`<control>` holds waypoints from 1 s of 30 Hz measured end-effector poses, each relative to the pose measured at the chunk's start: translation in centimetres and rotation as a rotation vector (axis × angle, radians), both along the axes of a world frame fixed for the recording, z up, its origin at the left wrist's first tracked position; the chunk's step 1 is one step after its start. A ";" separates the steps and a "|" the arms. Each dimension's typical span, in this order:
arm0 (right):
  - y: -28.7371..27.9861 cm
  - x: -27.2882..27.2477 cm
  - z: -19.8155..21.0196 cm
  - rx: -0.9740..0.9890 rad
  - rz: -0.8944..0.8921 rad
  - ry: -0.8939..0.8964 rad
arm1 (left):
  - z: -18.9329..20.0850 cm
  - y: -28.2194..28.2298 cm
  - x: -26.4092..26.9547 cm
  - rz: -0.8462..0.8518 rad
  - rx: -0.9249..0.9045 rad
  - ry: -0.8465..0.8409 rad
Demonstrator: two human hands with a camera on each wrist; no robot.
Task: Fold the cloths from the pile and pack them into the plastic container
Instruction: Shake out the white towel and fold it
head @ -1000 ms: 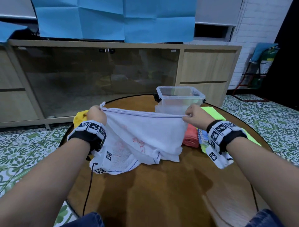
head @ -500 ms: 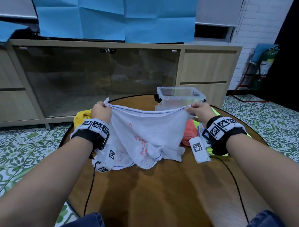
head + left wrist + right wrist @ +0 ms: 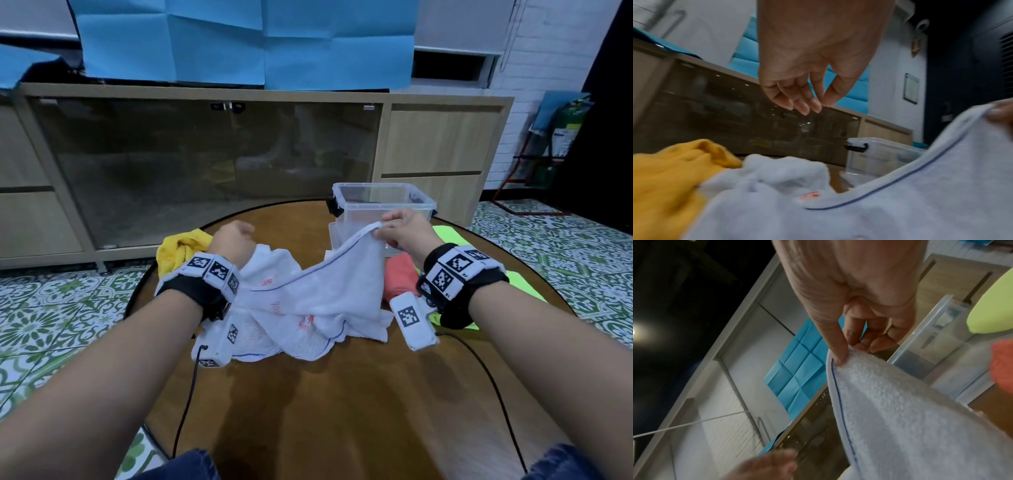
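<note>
A white cloth (image 3: pixel 322 294) with a thin blue border and red print lies half crumpled on the round wooden table (image 3: pixel 329 411). My right hand (image 3: pixel 399 233) pinches one corner of it and holds it up in front of the clear plastic container (image 3: pixel 383 205); the right wrist view shows thumb and fingers (image 3: pixel 838 353) clamped on the hem of the white cloth (image 3: pixel 900 410). My left hand (image 3: pixel 233 236) hovers above the cloth's fallen left side, and in the left wrist view its fingers (image 3: pixel 801 104) hang loosely and hold nothing.
A yellow cloth (image 3: pixel 181 250) lies at the table's far left. An orange cloth (image 3: pixel 399 279) and a lime-green cloth (image 3: pixel 452 240) lie to the right beside the container. A low cabinet with glass doors (image 3: pixel 205 164) stands behind the table. Cables run across the table's near side.
My left hand has let go of the white cloth's top edge, and that side has dropped onto the table. The right hand still holds its corner up.
</note>
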State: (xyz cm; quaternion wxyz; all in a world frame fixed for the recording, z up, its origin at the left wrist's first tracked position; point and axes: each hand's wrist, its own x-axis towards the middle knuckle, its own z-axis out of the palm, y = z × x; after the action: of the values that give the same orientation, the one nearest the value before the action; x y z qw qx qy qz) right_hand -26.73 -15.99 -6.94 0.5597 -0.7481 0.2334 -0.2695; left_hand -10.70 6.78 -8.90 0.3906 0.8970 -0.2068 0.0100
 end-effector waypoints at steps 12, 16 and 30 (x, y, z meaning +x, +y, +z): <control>4.2 1.9 -2.0 -0.150 0.208 0.052 | 0.6 -5.9 -6.6 -0.359 -0.076 -0.029; 4.0 2.1 -2.3 -0.218 0.212 0.090 | 0.6 -5.9 -6.5 -0.362 -0.041 -0.066; -0.6 -1.1 -3.9 -0.558 0.353 0.885 | 1.4 -2.7 -1.1 0.055 -0.533 -0.023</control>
State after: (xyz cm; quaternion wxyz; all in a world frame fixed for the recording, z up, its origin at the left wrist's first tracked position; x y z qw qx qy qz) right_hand -27.79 -16.54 -10.84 0.2255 -0.9377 0.2373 0.1167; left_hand -11.78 4.12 -7.54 0.6103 0.7675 -0.1768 0.0847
